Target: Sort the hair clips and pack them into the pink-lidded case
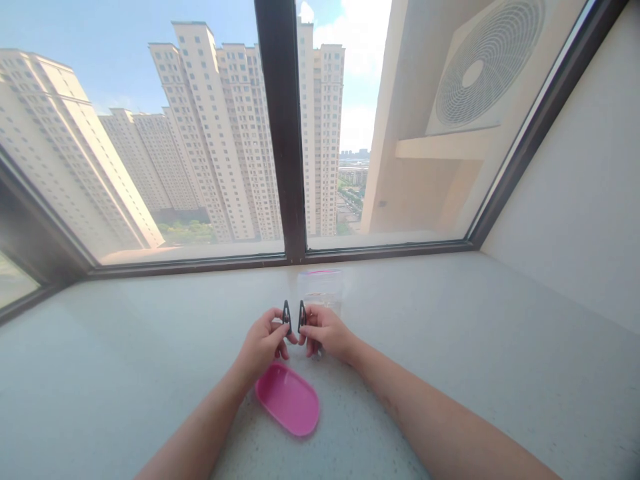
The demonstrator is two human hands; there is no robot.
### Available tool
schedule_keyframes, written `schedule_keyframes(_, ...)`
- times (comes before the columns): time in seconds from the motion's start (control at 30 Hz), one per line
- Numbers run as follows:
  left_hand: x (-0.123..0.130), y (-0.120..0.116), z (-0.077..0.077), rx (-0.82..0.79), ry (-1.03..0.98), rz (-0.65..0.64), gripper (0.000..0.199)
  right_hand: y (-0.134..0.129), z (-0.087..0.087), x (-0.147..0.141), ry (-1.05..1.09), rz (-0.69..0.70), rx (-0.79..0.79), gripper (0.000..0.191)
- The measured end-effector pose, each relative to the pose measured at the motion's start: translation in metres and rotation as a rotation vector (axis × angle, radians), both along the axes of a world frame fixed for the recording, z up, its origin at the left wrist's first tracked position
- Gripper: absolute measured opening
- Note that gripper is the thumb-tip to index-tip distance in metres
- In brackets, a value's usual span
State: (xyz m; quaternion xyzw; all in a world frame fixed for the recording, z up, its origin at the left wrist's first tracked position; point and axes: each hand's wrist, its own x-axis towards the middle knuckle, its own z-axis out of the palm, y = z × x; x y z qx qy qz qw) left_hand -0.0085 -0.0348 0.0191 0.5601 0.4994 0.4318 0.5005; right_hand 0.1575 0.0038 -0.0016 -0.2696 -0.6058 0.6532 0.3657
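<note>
In the head view, the left hand [263, 340] pinches one black clip [285, 316] and the right hand [330, 333] another black clip [302, 316], upright and just apart, seemingly so neither hides the other. A pink dish [296, 408] (handily near, it seems) and clear bag [324, 285] lie on the pale sill [450, 340] below a dark window frame [290, 167].
</note>
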Motion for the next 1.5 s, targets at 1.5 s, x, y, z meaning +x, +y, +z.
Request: schedule_keyframes(1.5,0.0024,-0.0006,-0.0003,0.006,0.003,0.032,0.022,0.0021,-0.0006,0.0020,-0.018,-0.005,0.009,0.025)
